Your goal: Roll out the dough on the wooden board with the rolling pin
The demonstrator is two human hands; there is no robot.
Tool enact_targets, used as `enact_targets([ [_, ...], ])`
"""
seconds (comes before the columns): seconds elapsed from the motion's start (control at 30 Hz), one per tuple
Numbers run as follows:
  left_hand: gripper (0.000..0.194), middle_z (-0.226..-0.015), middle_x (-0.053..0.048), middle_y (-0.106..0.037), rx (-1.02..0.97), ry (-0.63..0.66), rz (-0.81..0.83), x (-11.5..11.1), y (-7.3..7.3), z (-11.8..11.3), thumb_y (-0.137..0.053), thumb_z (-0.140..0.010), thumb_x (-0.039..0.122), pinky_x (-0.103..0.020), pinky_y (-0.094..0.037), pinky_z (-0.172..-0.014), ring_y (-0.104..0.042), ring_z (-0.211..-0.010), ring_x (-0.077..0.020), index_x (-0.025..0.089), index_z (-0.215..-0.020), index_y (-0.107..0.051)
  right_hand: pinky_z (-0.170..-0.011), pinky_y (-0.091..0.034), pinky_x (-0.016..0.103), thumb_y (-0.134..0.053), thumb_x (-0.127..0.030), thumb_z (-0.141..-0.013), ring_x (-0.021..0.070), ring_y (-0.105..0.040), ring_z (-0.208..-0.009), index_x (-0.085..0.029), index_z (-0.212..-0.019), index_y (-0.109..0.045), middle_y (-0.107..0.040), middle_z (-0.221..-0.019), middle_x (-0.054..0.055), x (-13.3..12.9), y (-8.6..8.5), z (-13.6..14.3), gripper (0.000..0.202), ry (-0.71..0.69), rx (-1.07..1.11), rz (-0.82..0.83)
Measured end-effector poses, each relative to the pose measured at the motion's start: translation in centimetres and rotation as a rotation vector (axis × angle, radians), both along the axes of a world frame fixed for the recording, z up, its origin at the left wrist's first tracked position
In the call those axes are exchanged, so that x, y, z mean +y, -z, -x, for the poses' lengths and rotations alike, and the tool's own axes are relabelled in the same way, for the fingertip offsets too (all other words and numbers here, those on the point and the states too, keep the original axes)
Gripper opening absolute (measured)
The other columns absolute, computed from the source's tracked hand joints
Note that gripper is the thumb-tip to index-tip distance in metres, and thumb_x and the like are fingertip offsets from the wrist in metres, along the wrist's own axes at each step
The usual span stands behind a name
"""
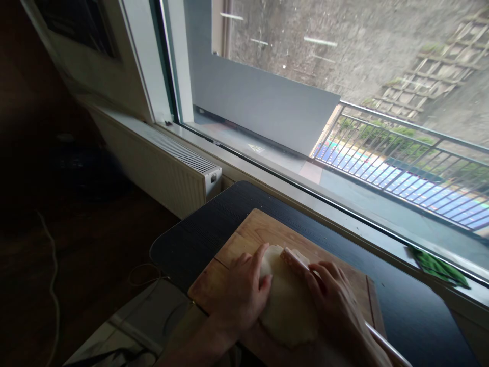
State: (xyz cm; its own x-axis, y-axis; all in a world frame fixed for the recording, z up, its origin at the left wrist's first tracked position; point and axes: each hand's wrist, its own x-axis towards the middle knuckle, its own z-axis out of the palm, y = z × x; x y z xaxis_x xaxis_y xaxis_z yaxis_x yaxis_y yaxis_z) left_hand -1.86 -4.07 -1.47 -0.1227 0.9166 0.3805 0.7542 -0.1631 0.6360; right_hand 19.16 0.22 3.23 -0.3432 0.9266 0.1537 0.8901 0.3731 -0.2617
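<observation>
A flat, pale, roughly round sheet of dough (286, 308) lies on a wooden board (252, 232). My left hand (244, 288) is at its left edge, with the thumb and fingers curved around the rim of the dough. My right hand (336, 300) is closed around a thin rolling pin (295, 261). The pin's far end rests over the upper part of the dough, and its near end comes out behind the hand towards the lower right. The palm hides the middle of the pin.
The board lies on a dark table (206, 224) by a large window. A white radiator (179, 168) stands beyond the table's left corner. On the windowsill at the right is a green cloth (439, 267). A pale cable (55, 270) runs along the dark floor.
</observation>
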Motion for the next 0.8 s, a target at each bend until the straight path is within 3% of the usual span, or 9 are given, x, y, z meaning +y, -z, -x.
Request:
enact_targets([
  [0.1,0.05,-0.108,-0.008,-0.057,0.02,-0.032,-0.039,0.4,-1.3,0.7,-0.048,-0.079,0.014,-0.042,-0.04,-0.091,-0.052,-0.1,-0.0232,0.019,-0.128,-0.04,-0.083,-0.045,0.032,-0.041,-0.041,-0.089,0.0179,-0.055,-0.095,-0.03,-0.114,-0.053,-0.058,-0.103,0.003,-3.1,-0.6,-4.4,0.03,-0.067,-0.031,0.139],
  [0.17,0.043,-0.113,-0.01,-0.055,0.037,-0.027,-0.089,1.1,-2.8,-0.1,-0.04,-0.084,0.014,-0.041,-0.037,-0.095,-0.049,-0.107,-0.0222,0.016,-0.127,-0.041,-0.079,-0.048,0.026,-0.041,-0.039,-0.089,0.0151,-0.057,-0.093,-0.033,-0.121,-0.047,-0.059,-0.103,0.002,-4.5,-1.1,-6.0,0.033,-0.132,-0.031,0.232],
  [0.23,0.042,-0.124,-0.01,-0.05,0.092,0.061,-0.123,1.8,-4.3,-2.2,-0.034,-0.088,0.016,-0.041,-0.03,-0.103,-0.042,-0.118,-0.0213,0.015,-0.129,-0.039,-0.074,-0.049,0.021,-0.043,-0.039,-0.088,0.0129,-0.06,-0.088,-0.035,-0.129,-0.04,-0.059,-0.104,0.001,-5.1,-1.7,-6.4,0.04,-0.171,-0.022,0.277],
  [0.3,0.044,-0.134,-0.009,-0.044,0.206,0.233,-0.104,2.1,-5.2,-4.8,-0.033,-0.09,0.025,-0.043,-0.02,-0.108,-0.032,-0.128,-0.0219,0.015,-0.133,-0.037,-0.066,-0.05,0.018,-0.046,-0.04,-0.086,0.0119,-0.062,-0.081,-0.037,-0.132,-0.036,-0.061,-0.103,0.0,-5.2,-2.0,-6.3,0.047,-0.201,-0.002,0.262],
  [0.43,0.054,-0.138,-0.01,-0.04,0.391,0.417,-0.007,2.8,-4.6,-8.2,-0.028,-0.091,0.043,-0.048,-0.008,-0.11,-0.021,-0.133,-0.0259,0.012,-0.135,-0.036,-0.065,-0.051,0.016,-0.049,-0.039,-0.083,0.0136,-0.064,-0.083,-0.038,-0.13,-0.041,-0.062,-0.104,0.0,-4.8,-1.6,-6.4,0.047,-0.262,0.088,0.162],
  [0.57,0.062,-0.143,-0.011,-0.034,0.459,0.422,0.058,5.6,-3.7,-9.1,-0.021,-0.091,0.051,-0.051,-0.003,-0.109,-0.017,-0.135,-0.0265,0.012,-0.138,-0.031,-0.069,-0.051,0.017,-0.046,-0.036,-0.084,0.0143,-0.064,-0.087,-0.036,-0.131,-0.04,-0.063,-0.107,0.001,-4.5,-0.7,-7.5,0.047,-0.272,0.166,0.17],
  [0.7,0.068,-0.142,-0.013,-0.034,0.476,0.405,0.163,8.8,-3.7,-10.3,-0.018,-0.089,0.056,-0.052,-0.006,-0.109,-0.02,-0.134,-0.027,0.011,-0.138,-0.032,-0.068,-0.052,0.02,-0.044,-0.036,-0.083,0.0153,-0.064,-0.087,-0.034,-0.132,-0.038,-0.063,-0.108,0.001,-4.4,-1.4,-7.9,0.05,-0.219,0.172,0.182],
  [0.8,0.068,-0.142,-0.014,-0.034,0.434,0.384,0.115,7.8,-3.8,-10.1,-0.02,-0.089,0.056,-0.051,-0.005,-0.11,-0.019,-0.135,-0.0265,0.009,-0.137,-0.033,-0.066,-0.053,0.022,-0.048,-0.04,-0.079,0.0181,-0.064,-0.086,-0.036,-0.13,-0.043,-0.065,-0.106,0.002,-5.0,-2.3,-7.9,0.051,-0.181,0.121,0.164],
])
